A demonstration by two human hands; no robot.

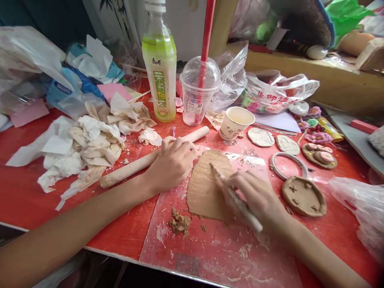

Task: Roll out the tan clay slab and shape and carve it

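Observation:
My left hand (177, 162) lies closed across a pale rolling pin (132, 170), fingers curled over it at the left edge of a clay slab. Its fingertips are hidden. My right hand (255, 196), somewhat blurred, grips a slim pointed clay tool (244, 210) like a pen. The tool's tip is on or just over the flat brown clay slab (207, 184); contact cannot be made out. A clear plastic sheet (180, 264) lies under the slab, with a crumbly clay lump (179, 222) in front.
Crumpled tissues (90, 148) heap at left. Behind stand a tea bottle (160, 80), a plastic cup (195, 100) with a red straw and a paper cup (235, 124). At right lie a tape ring (289, 166), a shallow clay dish (304, 196) and pale clay discs (260, 137).

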